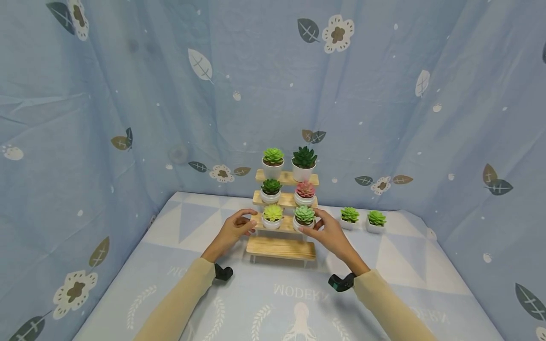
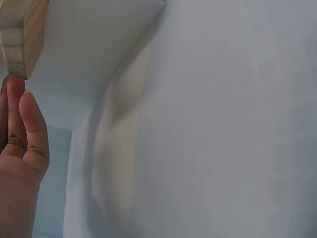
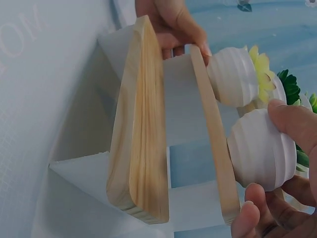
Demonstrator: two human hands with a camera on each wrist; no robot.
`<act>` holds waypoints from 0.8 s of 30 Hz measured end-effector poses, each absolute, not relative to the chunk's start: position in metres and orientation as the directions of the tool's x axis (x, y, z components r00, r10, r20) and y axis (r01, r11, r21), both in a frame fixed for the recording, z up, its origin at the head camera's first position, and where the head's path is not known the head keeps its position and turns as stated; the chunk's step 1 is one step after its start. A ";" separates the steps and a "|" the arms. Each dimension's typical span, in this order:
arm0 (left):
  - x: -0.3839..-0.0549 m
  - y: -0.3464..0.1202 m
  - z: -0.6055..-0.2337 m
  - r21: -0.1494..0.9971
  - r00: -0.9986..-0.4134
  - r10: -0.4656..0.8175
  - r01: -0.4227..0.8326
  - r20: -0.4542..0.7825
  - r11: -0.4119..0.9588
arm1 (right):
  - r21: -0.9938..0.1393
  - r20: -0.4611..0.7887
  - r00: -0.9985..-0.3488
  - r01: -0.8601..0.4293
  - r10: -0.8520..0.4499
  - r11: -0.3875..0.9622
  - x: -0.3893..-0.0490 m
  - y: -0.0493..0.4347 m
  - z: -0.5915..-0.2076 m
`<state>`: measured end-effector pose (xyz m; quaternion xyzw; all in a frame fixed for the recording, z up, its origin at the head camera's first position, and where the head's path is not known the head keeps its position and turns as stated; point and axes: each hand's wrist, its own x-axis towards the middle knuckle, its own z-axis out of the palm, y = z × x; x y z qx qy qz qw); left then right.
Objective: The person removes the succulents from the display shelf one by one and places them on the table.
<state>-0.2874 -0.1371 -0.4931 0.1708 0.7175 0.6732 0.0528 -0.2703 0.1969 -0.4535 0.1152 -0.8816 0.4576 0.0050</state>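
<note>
A tiered wooden plant stand with white side supports stands on the table. My right hand pinches the white ribbed pot of a pale green succulent at the right of the second step up. At that step's left end, my left hand holds the board's edge between thumb and fingers. The left wrist view shows its fingertips against the wooden board. Between the hands sits a potted yellow succulent. The stand's lowest board carries no pot.
Higher steps hold a dark green succulent, a pink one, a bright green one and a tall dark one. Two small green succulents in white pots stand right of the stand. A blue curtain hangs behind.
</note>
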 end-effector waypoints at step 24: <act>-0.304 -0.139 -0.514 0.988 -0.941 0.308 0.154 0.140 0.020 | -0.844 0.075 -0.980 -0.161 -0.185 0.512 -0.260 0.197 -0.439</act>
